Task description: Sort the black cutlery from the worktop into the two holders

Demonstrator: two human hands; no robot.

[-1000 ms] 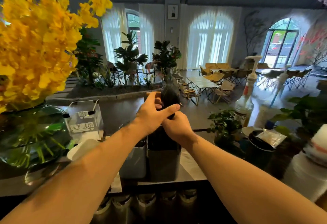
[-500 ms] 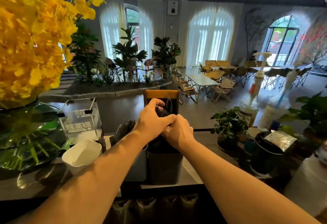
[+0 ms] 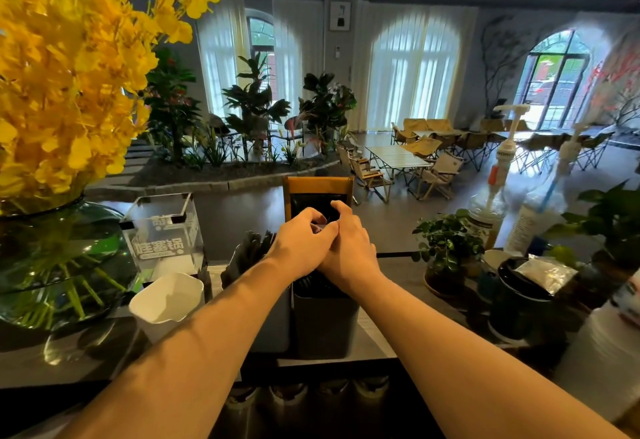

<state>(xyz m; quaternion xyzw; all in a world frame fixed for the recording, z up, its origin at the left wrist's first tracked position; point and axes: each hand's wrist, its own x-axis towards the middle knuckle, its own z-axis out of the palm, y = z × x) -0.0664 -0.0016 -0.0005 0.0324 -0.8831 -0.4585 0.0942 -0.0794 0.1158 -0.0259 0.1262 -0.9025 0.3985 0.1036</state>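
Just beneath left grip (image 3: 301, 241) and right grip (image 3: 351, 255), black cutlery (image 3: 309, 281).

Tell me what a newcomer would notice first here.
A mass of yellow flowers fills the upper left, standing in a green glass vase. At centre, the left hand and right hand meet, fingers curled, just above the dark holder on the worktop; what they grip is hidden. Behind, bright arched windows glow.

MONIN on pump bottle (image 3: 501, 161), white Chinese characters on clear box (image 3: 162, 230)
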